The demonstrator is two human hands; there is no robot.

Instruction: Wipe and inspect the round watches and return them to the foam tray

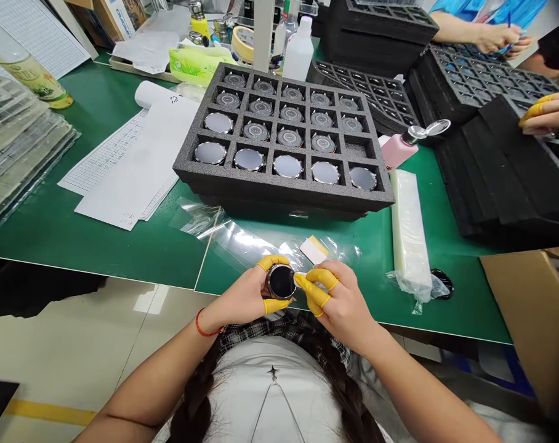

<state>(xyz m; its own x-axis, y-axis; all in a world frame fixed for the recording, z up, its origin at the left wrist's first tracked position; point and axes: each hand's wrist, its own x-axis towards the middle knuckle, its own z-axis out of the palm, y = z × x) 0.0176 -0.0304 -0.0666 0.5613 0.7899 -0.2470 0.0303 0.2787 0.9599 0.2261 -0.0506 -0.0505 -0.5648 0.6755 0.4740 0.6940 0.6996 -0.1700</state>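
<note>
My left hand (252, 292) grips a round watch case (282, 281) by its edges, its dark glass face turned up toward me. Yellow finger cots cover several fingertips on both hands. At the right rim of the watch, my right hand (335, 295) pinches a small white piece, perhaps a wipe, mostly hidden by the fingers. Just beyond the hands lies a small white and yellow pad (314, 249) on clear plastic film (242, 240). Farther back stands a black foam tray (279, 187) with watch cases in its compartments, some showing pale faces and others dark backs; one compartment at the right holds none.
A pink pump bottle (399, 149) and a wrapped white block (411, 227) stand right of the tray. Paper sheets (132, 166) lie left. Stacked foam trays (505, 166) and a cardboard box (533, 314) are at right. Other people's hands (498, 40) work at the far right.
</note>
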